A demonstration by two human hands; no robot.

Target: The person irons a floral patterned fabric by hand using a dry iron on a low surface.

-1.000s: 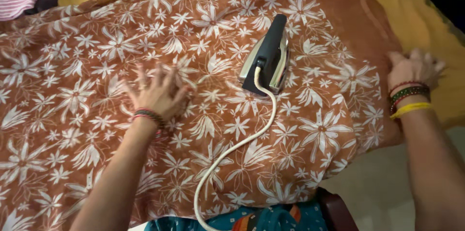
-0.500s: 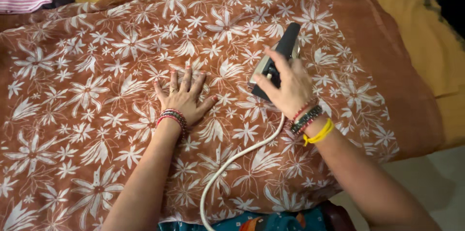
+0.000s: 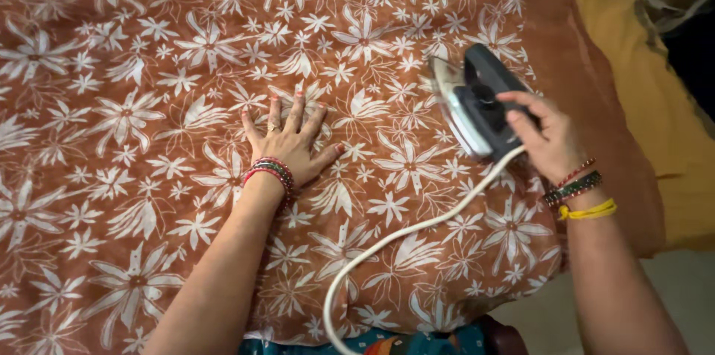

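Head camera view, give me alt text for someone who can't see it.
A person's right hand grips a dark electric iron, tilted up off a brown cloth with white flowers. The left hand presses flat on the cloth, and the iron's white cord trails toward the person.

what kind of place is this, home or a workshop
Most likely a home, though not certain. A brown floral cloth lies spread over a yellow padded surface, perhaps a bed, not an ironing board. The left hand presses the cloth flat while the right hand grips an ordinary electric iron with a white cord.
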